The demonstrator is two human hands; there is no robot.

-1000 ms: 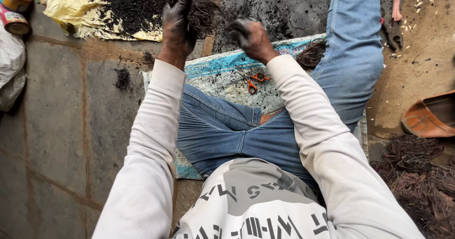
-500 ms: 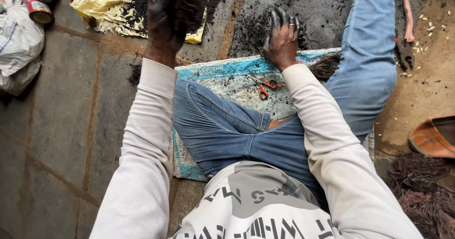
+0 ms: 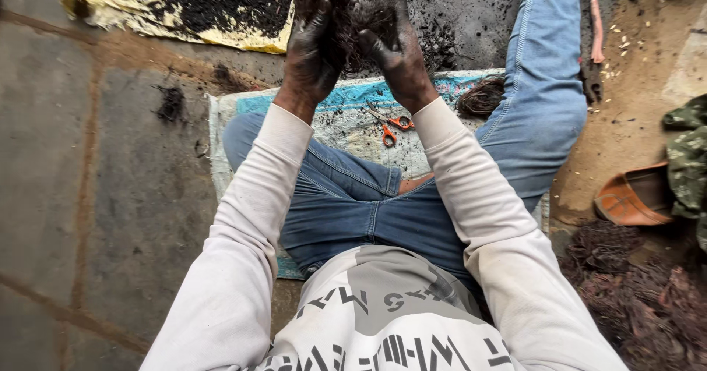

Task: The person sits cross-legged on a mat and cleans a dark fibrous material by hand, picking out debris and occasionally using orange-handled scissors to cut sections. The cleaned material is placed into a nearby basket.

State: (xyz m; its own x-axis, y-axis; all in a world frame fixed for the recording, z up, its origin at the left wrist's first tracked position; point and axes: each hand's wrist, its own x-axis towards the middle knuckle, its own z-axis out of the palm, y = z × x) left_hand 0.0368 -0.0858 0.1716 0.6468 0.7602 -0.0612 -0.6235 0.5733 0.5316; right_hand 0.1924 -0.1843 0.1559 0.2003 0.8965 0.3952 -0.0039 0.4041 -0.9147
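I see soot-black left hand [image 3: 313,51] & right hand [image 3: 394,43], dark fibre clump [image 3: 346,18], orange-handled scissors [image 3: 390,126], blue jeans [image 3: 353,202], yellow sheet [image 3: 110,3] w/ black powder, orange-brown shoe [image 3: 633,198].

You are working in soft, even daylight with no hard glare anywhere. Shadows are faint: only a dim patch under your legs on the woven mat [image 3: 250,110] at centre frame. Your pale sleeves read bright but hold their folds, not blown out. Your blackened left hand [image 3: 313,47] and right hand [image 3: 394,43] at the top edge, and the dark clump of hair [image 3: 346,18] between them, lose detail in their darkness. The wide lens bends the stone floor [image 3: 81,179] joints at left. Focus stays sharp throughout; blur is slight.
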